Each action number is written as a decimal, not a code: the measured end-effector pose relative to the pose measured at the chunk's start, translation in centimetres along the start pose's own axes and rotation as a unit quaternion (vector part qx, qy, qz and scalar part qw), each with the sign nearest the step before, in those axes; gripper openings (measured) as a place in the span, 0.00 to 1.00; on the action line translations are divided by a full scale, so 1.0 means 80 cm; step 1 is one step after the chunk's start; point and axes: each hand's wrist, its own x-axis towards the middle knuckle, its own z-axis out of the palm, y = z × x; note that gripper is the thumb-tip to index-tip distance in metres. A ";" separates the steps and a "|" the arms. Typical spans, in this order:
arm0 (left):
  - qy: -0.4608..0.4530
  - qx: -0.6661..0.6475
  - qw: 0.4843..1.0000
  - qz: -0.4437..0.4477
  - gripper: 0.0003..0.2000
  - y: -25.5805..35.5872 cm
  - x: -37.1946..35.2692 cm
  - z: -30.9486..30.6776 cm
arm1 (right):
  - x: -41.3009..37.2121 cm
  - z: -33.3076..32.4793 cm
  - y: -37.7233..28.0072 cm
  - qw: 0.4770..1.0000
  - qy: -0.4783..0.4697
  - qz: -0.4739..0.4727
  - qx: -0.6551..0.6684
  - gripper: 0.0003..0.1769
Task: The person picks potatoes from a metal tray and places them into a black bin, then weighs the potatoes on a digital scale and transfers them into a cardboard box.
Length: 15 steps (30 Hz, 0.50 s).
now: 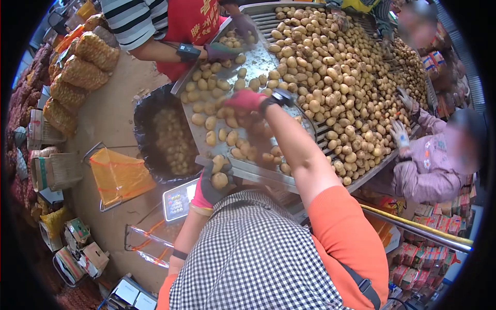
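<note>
My left hand (207,187), in a pink and dark grey glove, is closed around potatoes (219,180) at the near edge of the metal sorting table (261,64). My right hand (245,101), in a pink glove with a dark watch at the wrist, reaches over loose potatoes (211,122) on the table's smooth end plate. Its fingers are blurred, and whether they grip a potato does not show. Farther right, a thick layer of potatoes (330,77) covers the slatted part.
A black-lined bin (150,103) holding potatoes stands left of the table. Nearby are an orange mesh bag (121,175) on a frame and a scale display (178,200). A co-worker's gloved hand (222,52) works opposite; another's gloved hand (399,134) is at right. Filled sacks (95,51) are stacked left.
</note>
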 end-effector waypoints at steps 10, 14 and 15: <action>0.008 0.489 0.826 0.280 0.22 0.085 0.054 0.037 | -0.241 0.100 -0.065 0.580 0.087 -0.117 0.802 0.27; -0.036 0.341 0.897 0.278 0.20 0.098 0.064 0.067 | -0.273 0.149 -0.041 0.819 0.434 -0.195 0.320 0.24; -0.049 0.365 0.882 0.293 0.21 0.079 0.069 0.067 | -0.288 0.154 -0.041 0.820 0.387 -0.165 0.388 0.33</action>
